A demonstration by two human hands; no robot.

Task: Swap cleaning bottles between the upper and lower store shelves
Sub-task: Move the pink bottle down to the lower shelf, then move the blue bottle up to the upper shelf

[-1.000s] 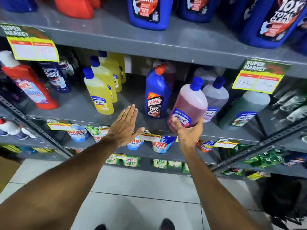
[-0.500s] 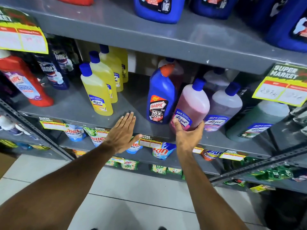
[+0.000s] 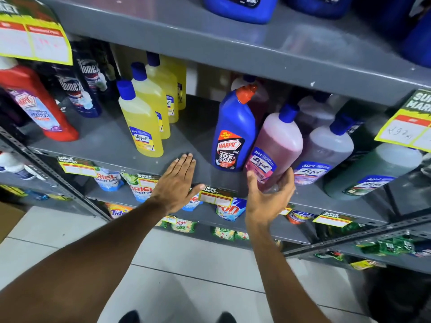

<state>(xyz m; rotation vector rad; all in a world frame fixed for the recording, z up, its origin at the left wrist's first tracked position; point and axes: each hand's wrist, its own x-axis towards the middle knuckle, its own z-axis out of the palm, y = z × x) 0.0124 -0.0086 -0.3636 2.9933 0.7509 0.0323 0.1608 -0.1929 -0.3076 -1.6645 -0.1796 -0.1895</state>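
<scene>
The pink Lizol bottle [image 3: 277, 148] stands tilted on the lower shelf [image 3: 112, 145], just to the right of the blue Harpic bottle [image 3: 233, 134] and touching its side, with its blue cap leaning toward the back right. The right hand [image 3: 268, 197] is at the base of this pink bottle, cupped under and around its bottom edge at the shelf's front lip: the thumb lies on the label side next to the Harpic bottle and the fingers [image 3: 288, 183] curl round the far lower corner, so the grip is loosely wrapped on the bottle rather than clenched tight; whether it bears the bottle's weight cannot be told. The left hand [image 3: 179, 183] is to the left of the Harpic bottle, flat and spread with palm down, its fingertips reaching over the front edge of the shelf onto a bare patch; this grip is released and holds nothing. Farther left of the Harpic bottle stands a row of yellow Lizol bottles [image 3: 142, 122], one behind another, and beyond them dark Domex bottles [image 3: 79, 94] and a red Harpic bathroom cleaner bottle [image 3: 39, 108]. Right of the pink bottle, a pale lavender Lizol bottle [image 3: 326, 150] leans beside it, then a green Lizol bottle [image 3: 375, 171]. Above the Harpic bottle runs the upper shelf [image 3: 233, 50], carrying large blue jugs [image 3: 240, 8].
</scene>
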